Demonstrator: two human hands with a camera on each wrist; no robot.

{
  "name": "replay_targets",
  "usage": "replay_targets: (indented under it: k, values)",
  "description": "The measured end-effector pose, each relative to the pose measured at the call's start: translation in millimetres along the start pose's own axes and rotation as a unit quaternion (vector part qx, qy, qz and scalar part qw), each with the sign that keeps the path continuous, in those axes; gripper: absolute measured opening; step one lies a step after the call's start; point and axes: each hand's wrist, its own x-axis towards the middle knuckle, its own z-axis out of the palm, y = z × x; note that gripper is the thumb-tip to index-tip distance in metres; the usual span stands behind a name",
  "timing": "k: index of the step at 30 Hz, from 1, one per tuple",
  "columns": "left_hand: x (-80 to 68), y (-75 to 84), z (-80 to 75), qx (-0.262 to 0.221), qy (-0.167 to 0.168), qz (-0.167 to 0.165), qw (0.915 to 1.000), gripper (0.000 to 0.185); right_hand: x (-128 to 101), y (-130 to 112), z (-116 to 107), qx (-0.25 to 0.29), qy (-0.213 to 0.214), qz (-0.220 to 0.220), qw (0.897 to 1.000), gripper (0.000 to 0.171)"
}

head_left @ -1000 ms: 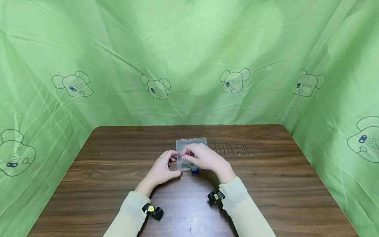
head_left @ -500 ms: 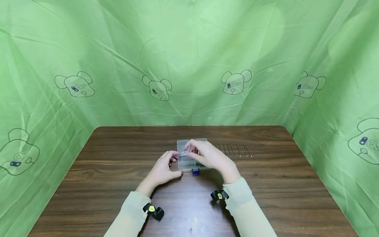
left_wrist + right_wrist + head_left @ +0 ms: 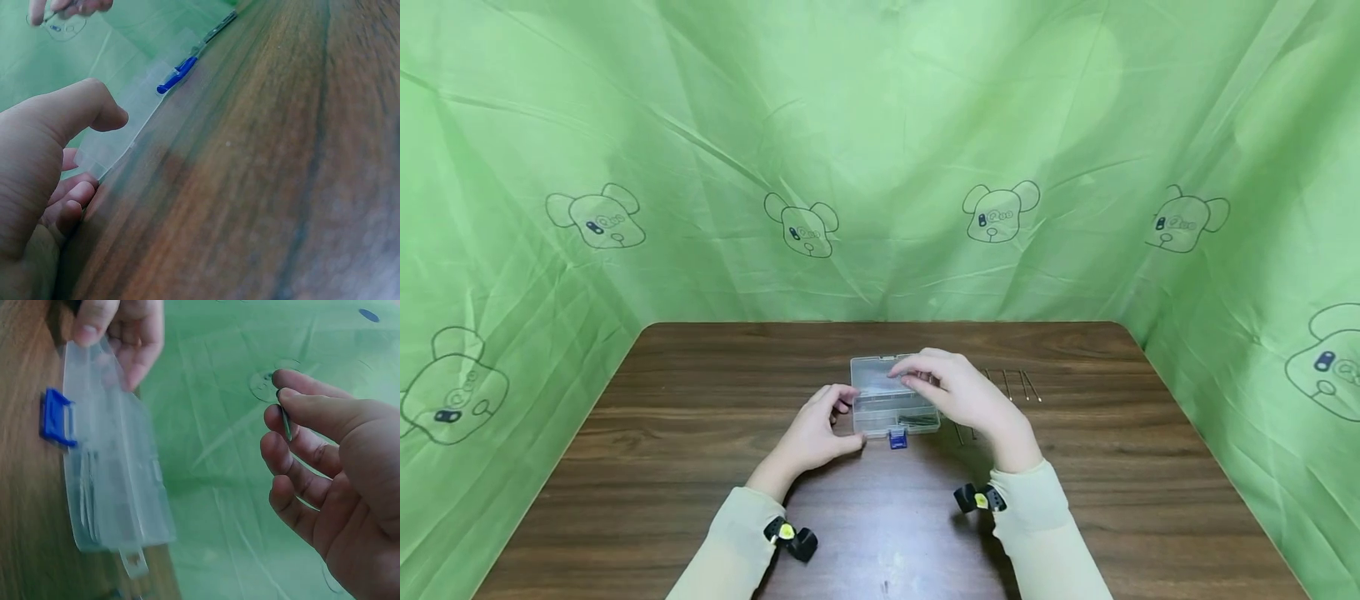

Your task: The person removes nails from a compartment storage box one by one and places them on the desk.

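Note:
A clear plastic compartment box [image 3: 876, 403] lies on the table with its lid raised at the back and its blue latch [image 3: 898, 439] hanging at the front. My left hand [image 3: 811, 433] grips the box's left end, thumb at the near corner, fingers at the far side. Several thin metal nails [image 3: 917, 420] lie in the front right compartment. To the right of and above the box is my right hand [image 3: 966, 396]. Its thumb and index finger pinch a thin nail [image 3: 286, 422], point showing in the right wrist view.
A row of nails [image 3: 1025, 386] lies on the wooden table [image 3: 700, 383] to the right of the box, partly behind my right hand. Two more nails [image 3: 958, 433] show by the right wrist. Green cloth [image 3: 880, 125] surrounds the table's back and sides.
My right hand has moved right from over the box's left part, uncovering the compartments and covering some nails in the row. The left hand stays at the box.

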Motion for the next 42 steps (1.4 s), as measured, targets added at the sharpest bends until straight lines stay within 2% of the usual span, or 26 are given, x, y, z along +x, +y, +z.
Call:
replay_targets:
  k: [6, 12, 20, 26, 32, 42]
  values:
    - [0.0, -0.1, 1.2, -0.002, 0.000, -0.006, 1.0000, 0.068, -20, 6, -20, -0.010, 0.006, 0.049, 0.999, 0.020]
    - [-0.1, 0.6, 0.6, -0.004, 0.006, -0.003, 1.0000, 0.068, -39, 24, -39, -0.025, 0.002, 0.108, 0.994, 0.019]
    - [-1.8, 0.7, -2.3, -0.006, 0.010, 0.001, 0.9999, 0.067, -68, 52, -61, -0.037, 0.027, 0.148, 0.988, 0.022]
    - [-0.5, 0.8, -0.5, 0.000, 0.005, -0.002, 1.0000, 0.068, -84, 64, -69, -0.048, 0.019, 0.185, 0.981, 0.024]
    - [1.1, 0.9, 1.8, -0.003, -0.003, 0.001, 1.0000, 0.067, -90, 70, -70, -0.039, -0.003, 0.188, 0.981, 0.031]
    - [0.4, 0.1, -0.3, 0.003, -0.004, -0.008, 1.0000, 0.067, -85, 90, -44, -0.002, -0.071, 0.201, 0.977, 0.033]
